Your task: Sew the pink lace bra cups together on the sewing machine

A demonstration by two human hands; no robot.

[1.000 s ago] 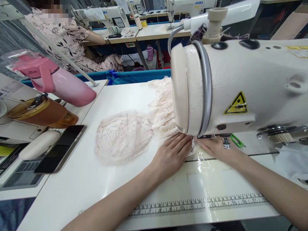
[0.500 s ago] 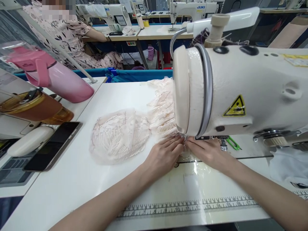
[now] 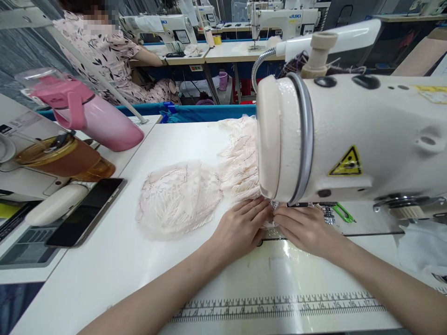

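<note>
Under the sewing machine (image 3: 349,135) head, left hand (image 3: 244,228) and right hand (image 3: 303,228) lie flat, fingers together, fingertips pressing the pink lace fabric (image 3: 181,195) onto the white table (image 3: 122,270)

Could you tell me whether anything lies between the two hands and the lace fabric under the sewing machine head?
Nothing visible does. The left hand and right hand both rest directly on the lace fabric at the foot of the sewing machine, whose head hides the needle area.

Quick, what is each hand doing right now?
Left hand: open, flat on the lace fabric by the sewing machine.
Right hand: open, fingers pressing the fabric under the machine head.
</note>
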